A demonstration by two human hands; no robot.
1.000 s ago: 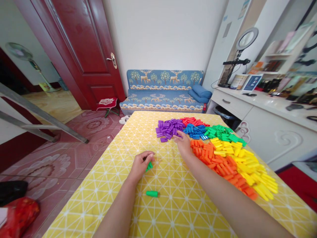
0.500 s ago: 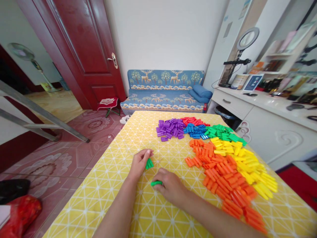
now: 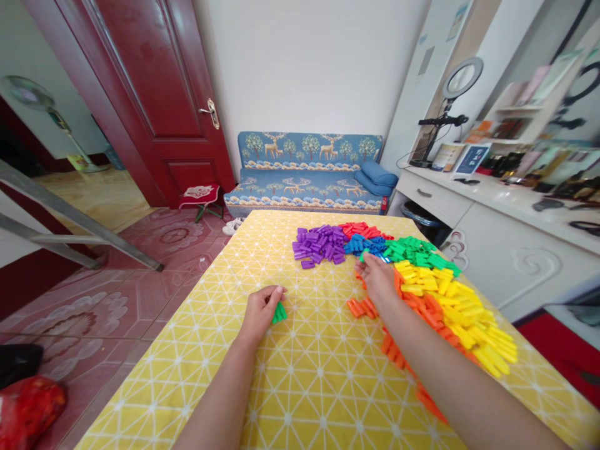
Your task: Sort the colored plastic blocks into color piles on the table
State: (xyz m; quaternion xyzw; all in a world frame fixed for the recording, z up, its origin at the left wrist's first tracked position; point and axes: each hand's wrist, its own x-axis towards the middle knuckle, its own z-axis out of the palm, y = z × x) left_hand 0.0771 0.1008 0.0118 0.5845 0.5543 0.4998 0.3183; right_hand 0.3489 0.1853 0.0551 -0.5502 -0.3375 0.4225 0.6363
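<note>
On the table, my left hand (image 3: 261, 311) has its thumb and fingers closed on small green ridged plastic pieces (image 3: 280, 312), which stick out below the fingertips. My right hand (image 3: 377, 276) reaches across to the piles, its fingers pinched on a green plastic piece (image 3: 364, 255) that shows at the fingertips. Just behind it lies a pile of blue pieces (image 3: 363, 244), and green pieces (image 3: 419, 251) are heaped to its right. Orange pieces (image 3: 431, 309) lie partly hidden under my right hand and forearm.
Purple pieces (image 3: 319, 244), red pieces (image 3: 363, 230) and yellow pieces (image 3: 462, 306) lie in heaps on the yellow patterned tablecloth (image 3: 206, 350). Beyond the table stands a blue sofa (image 3: 309, 178); a white dresser (image 3: 506, 231) is at the right.
My right hand has moved forward and right, from beside my left hand to the piles, with a green piece in its fingers. The left hand stays in place on its pieces.
</note>
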